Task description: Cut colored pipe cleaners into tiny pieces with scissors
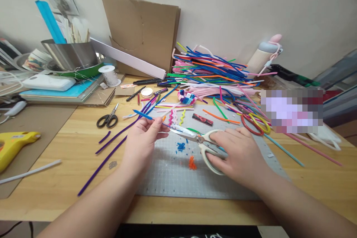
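My left hand (141,142) pinches a blue pipe cleaner (142,114) between thumb and fingers, its pointed end sticking out to the upper left. In my right hand (238,156) is a pair of white-handled scissors (198,139), fingers through the loops. The blades point left and reach the pipe cleaner just beside my left fingertips; whether they are parted there I cannot tell. Below the blades, blue fuzz clippings (181,147) and orange fuzz clippings (192,163) lie on the grey cutting mat (167,180). Beyond them are wavy pink, white and yellow pieces (173,117).
A pile of coloured pipe cleaners (212,70) rests against the wall. Black scissors (107,120) and purple pipe cleaners (104,163) lie to the left, near a yellow glue gun (16,147). Red- and yellow-handled scissors (252,124) and a bottle (260,57) are on the right.
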### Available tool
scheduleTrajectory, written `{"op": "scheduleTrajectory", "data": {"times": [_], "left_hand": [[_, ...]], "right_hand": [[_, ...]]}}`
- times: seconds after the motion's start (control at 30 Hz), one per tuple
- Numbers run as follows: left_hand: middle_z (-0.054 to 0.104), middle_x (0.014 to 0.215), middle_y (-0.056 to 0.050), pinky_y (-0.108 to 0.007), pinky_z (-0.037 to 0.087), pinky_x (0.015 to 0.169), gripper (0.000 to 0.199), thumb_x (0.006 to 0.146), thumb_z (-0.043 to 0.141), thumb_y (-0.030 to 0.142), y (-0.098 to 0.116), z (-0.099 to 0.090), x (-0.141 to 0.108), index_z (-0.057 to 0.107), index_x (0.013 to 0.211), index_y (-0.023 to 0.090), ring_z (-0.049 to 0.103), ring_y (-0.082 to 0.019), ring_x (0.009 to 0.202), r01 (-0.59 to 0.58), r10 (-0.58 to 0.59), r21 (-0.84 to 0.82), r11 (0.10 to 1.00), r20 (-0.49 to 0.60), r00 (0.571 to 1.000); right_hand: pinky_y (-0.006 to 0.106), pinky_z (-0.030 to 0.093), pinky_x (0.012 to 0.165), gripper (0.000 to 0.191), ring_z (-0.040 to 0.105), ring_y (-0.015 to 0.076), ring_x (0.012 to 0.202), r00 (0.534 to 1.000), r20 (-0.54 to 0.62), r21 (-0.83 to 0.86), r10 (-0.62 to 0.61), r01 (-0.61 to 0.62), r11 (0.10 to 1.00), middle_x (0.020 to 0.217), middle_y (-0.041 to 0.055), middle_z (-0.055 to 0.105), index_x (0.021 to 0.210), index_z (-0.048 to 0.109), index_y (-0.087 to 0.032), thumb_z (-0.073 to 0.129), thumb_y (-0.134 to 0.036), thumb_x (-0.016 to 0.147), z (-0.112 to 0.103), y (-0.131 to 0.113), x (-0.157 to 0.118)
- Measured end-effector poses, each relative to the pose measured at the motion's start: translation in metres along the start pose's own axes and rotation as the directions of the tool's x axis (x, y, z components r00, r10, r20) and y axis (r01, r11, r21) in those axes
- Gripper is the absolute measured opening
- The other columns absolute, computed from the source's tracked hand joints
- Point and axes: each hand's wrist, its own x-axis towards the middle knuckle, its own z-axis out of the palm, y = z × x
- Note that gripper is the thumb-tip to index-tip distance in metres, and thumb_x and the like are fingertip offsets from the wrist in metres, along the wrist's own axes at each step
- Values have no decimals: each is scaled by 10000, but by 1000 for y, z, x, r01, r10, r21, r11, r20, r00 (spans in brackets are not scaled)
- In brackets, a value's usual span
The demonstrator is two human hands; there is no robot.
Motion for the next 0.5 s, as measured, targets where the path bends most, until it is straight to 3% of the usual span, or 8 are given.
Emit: {"op": "scheduleTrajectory", "data": {"times": [0.2,0.5], "left_hand": [[680,643,-28,-281,551,647,308,692,756,400,1,1,0,605,728,133,653,-144,631,16,-16,-36,999,-8,1000],[671,640,-17,-214,544,620,219,736,741,298,-1,3,0,598,710,134,641,-100,595,175,-163,-187,967,77,984]], "right_hand": [[347,275,703,146,539,195,725,998,58,5,19,-19,1000,801,25,676,856,573,-197,601,-335,816,-1,-1,0],[332,270,685,138,544,184,727,994,105,98,36,-47,994,787,3,660,861,577,-199,617,-323,816,0,0,-1]]}}
